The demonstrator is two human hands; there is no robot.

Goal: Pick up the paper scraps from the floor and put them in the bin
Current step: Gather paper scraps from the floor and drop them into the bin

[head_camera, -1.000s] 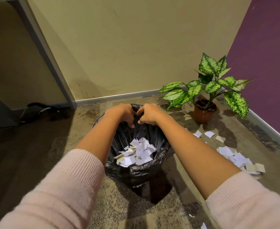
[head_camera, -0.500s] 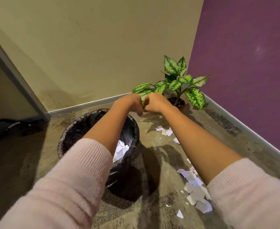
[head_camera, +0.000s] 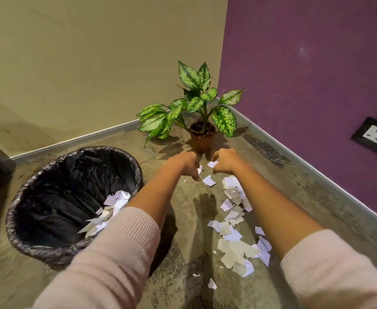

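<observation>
White paper scraps lie on the floor directly under our two grips and trail back toward us. Our left hand and right hand reach down side by side, fingers curled onto the farthest scraps. We cannot tell whether either grip holds paper yet. The black-lined bin, partly filled, stands left of the grips, and a potted plant sits just beyond them. Thin scraps could slip from a loose pinch and flutter short of the bin.
</observation>
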